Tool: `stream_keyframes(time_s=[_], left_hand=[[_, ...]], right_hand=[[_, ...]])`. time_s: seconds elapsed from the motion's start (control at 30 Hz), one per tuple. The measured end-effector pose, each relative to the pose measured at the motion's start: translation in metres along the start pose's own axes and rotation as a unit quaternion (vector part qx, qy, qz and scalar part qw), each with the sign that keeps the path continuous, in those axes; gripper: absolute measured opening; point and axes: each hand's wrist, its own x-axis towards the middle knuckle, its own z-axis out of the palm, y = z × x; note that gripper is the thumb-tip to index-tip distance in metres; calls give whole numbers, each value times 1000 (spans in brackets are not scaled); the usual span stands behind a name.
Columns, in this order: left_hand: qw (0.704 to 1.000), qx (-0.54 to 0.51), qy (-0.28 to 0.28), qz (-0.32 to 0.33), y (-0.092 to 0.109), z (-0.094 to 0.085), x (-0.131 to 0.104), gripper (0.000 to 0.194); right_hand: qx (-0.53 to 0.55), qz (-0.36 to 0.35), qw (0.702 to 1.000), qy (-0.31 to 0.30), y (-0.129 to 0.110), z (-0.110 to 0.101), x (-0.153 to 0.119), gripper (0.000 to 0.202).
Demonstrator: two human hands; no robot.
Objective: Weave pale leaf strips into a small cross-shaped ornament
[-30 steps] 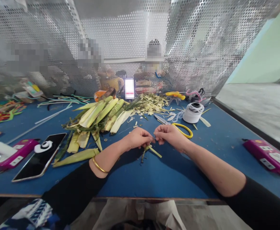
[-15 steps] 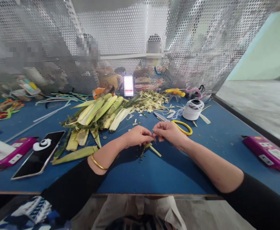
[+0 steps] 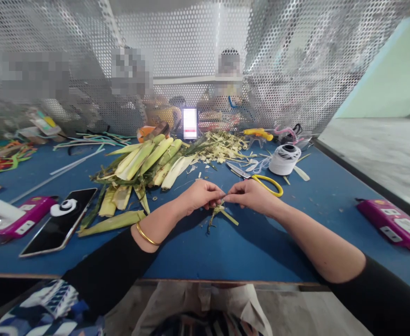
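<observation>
My left hand, with a gold bangle above the wrist, is closed in a pinch. Below its fingertips hangs a small bundle of corn husk strips, a pale strip sticking out right and darker ends dangling down. Fingertip to fingertip with it, my right hand is pinched too; whatever is between those fingers is too small to make out. Just behind the right hand lie yellow-handled scissors, blades pointing back left. A spool of white thread stands farther back, loose thread trailing from it.
A pile of corn husks lies back left, shredded husk behind it. On the left are a phone and a magenta power strip; another magenta power strip is at right. A perforated metal screen closes the back, people beyond.
Both hands remain together over the table. My right fingers have tightened from a looser curl into a pinch against the left fingertips, and the view has shifted slightly.
</observation>
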Motion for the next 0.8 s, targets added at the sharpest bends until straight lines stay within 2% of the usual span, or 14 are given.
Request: stream_keyframes(time_s=[0.13,0.3,0.53,0.8], left_hand=[[1000,2,5,-2,0,0,1,21],[1000,-4,13,-11,-1,-1,3,21],[999,-44,13,-15,-1,-1,2,21],[998,-58,33,-18,-3,-2,3,21]], right_hand=[[-10,19,1000,-7,3,9,1,33],[51,43,998,19,6,16,3,28],[92,59,994,14,-1,14,0,19],[85,46,995,3,3,10,2,14]])
